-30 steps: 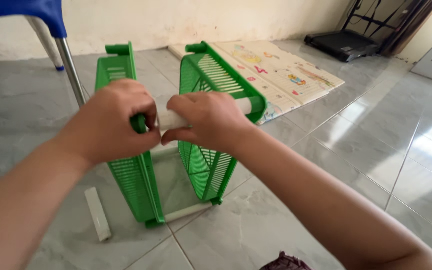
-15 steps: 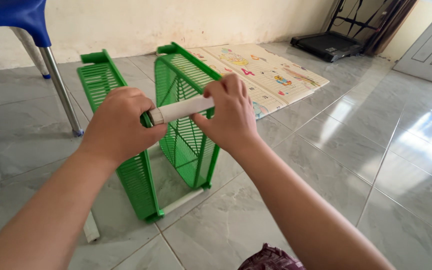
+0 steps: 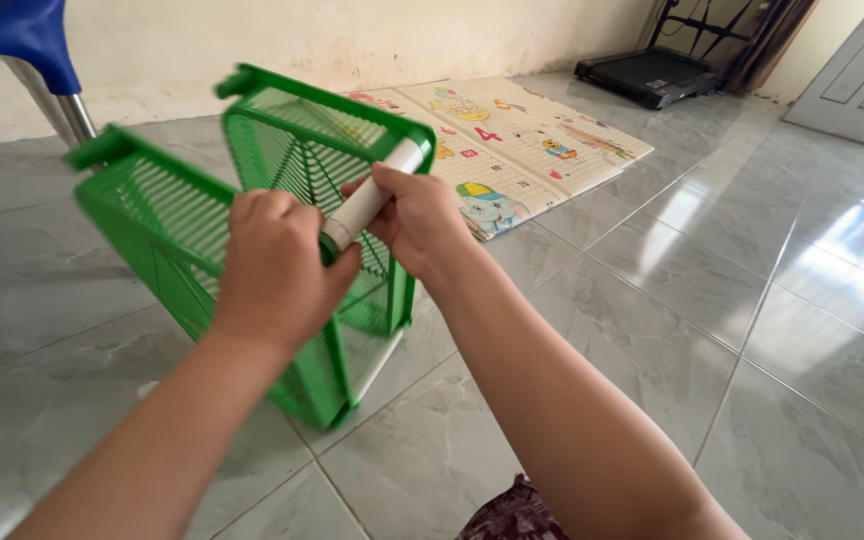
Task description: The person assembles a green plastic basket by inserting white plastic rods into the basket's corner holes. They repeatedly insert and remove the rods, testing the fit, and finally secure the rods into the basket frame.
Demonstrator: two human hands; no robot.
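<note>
White tube [image 3: 372, 195] runs 7-to-1 o'clock | our right hand [image 3: 420, 222] pinches mid-tube | left hand [image 3: 277, 265] clamps green panel [image 3: 167, 230] corner at tube's 7 end

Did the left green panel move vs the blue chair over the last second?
Yes. The left green panel has tilted and swung left, so its top corner now overlaps the chair leg; earlier it stood clear to that leg's right.

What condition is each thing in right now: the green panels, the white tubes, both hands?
Left green panel: on edge, tilted, gripped at its corner.
Right green panel: on edge, tilted.
Upper white tube: held, one end in the right panel's corner.
Lower white tube: joins both panels.
Left hand: closed on the left panel.
Right hand: closed on the tube.
</note>
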